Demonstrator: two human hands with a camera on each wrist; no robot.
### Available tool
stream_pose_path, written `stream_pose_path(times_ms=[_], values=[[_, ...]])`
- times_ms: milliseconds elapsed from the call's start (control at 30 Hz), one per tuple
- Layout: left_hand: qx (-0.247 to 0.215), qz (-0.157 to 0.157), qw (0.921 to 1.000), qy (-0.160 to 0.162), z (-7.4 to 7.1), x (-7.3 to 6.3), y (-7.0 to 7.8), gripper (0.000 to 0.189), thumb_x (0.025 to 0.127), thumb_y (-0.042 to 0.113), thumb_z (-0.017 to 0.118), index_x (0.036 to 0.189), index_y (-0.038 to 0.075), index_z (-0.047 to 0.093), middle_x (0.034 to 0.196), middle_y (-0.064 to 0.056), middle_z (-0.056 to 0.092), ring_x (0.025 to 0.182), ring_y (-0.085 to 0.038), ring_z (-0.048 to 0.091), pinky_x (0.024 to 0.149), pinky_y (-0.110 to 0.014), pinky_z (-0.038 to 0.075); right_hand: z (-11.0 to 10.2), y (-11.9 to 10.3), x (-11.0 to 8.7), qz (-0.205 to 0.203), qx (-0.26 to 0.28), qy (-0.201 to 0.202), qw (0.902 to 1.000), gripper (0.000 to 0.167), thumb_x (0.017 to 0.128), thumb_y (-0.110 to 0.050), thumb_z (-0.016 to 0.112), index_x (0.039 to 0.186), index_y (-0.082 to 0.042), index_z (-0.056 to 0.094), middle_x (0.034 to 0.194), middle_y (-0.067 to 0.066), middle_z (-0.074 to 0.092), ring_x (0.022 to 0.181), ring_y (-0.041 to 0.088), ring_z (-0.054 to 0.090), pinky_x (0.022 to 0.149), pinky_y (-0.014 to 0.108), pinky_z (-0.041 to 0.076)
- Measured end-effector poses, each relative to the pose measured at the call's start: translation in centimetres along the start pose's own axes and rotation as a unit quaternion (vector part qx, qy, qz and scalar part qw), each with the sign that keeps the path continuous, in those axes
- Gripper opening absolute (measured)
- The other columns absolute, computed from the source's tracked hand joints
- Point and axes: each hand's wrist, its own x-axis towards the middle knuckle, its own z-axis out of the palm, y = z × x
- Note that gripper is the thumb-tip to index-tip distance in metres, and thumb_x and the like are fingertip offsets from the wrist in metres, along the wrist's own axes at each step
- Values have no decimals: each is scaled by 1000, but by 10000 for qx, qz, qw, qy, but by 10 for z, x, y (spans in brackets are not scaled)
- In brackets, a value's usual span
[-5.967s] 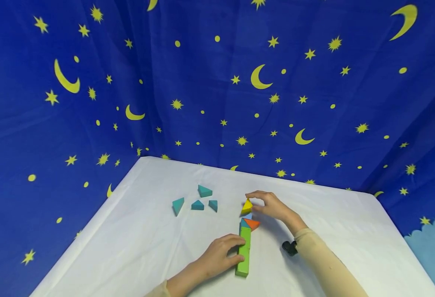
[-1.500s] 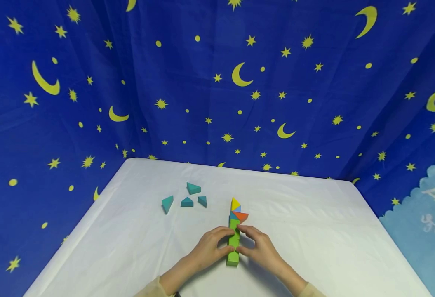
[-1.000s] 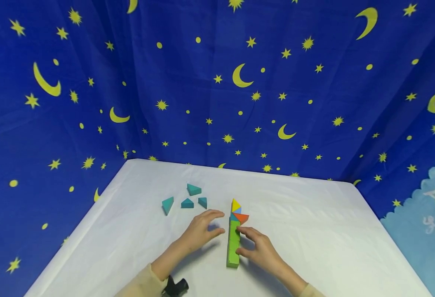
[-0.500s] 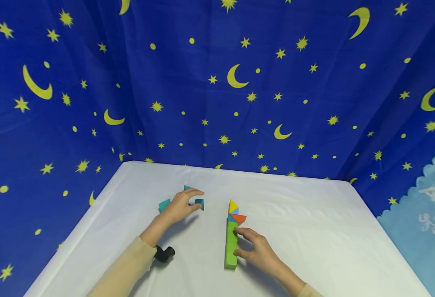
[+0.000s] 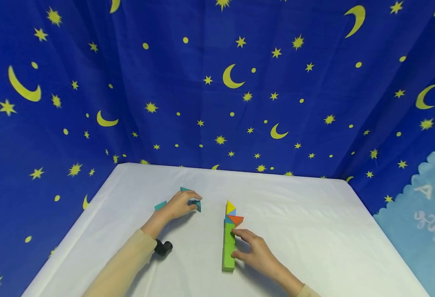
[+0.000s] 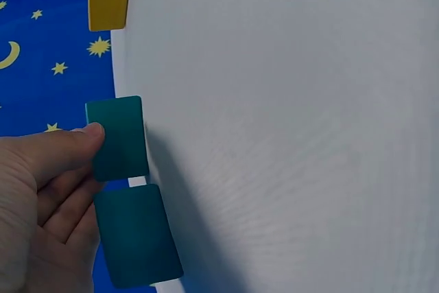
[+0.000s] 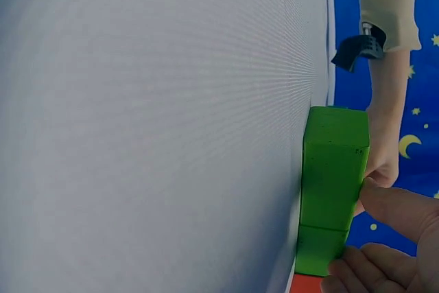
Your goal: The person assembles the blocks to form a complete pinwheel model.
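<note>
In the head view my left hand (image 5: 180,204) is at the far left-centre of the table, pinching a teal triangular block (image 5: 197,206). The left wrist view shows its thumb on that block's edge, with another teal block (image 6: 138,236) close by. Two more teal triangles peek out around the hand, one behind it (image 5: 184,189) and one left of it (image 5: 160,205). My right hand (image 5: 258,254) has thumb and fingertips against the right side of the green blocks (image 5: 229,247). Beyond these, a blue, a red-orange triangle (image 5: 236,220) and a yellow triangle (image 5: 230,206) continue the row.
A white cloth covers the table (image 5: 295,214). A dark blue curtain (image 5: 187,82) with yellow stars and moons stands behind it and at the sides. A black wrist camera (image 5: 163,248) hangs beneath the left sleeve.
The left hand has left the green blocks, moved to the far left and taken a teal triangle. Earlier, the right hand moved from the yellow triangle to the green blocks, where it stays.
</note>
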Motion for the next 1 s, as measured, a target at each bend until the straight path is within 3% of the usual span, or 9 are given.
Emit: stream_pose_path(times_ms=[400, 1000], values=[[-200, -173, 9996, 89, 5, 2, -1, 23, 84, 5, 70, 107, 2, 68, 111, -11, 65, 109, -30, 57, 94, -43, 46, -1, 0, 0, 45, 65, -86, 9999, 58, 83, -26, 73, 130, 1, 52, 127, 12, 56, 116, 34, 53, 94, 46, 45], [-256, -132, 9992, 269, 7, 0, -3, 20, 84, 9, 72, 103, 5, 68, 106, -8, 66, 104, -27, 60, 89, -41, 49, -1, 0, 0, -2, -27, -28, 10000, 58, 82, -25, 74, 129, 2, 52, 126, 13, 56, 115, 33, 54, 93, 46, 46]])
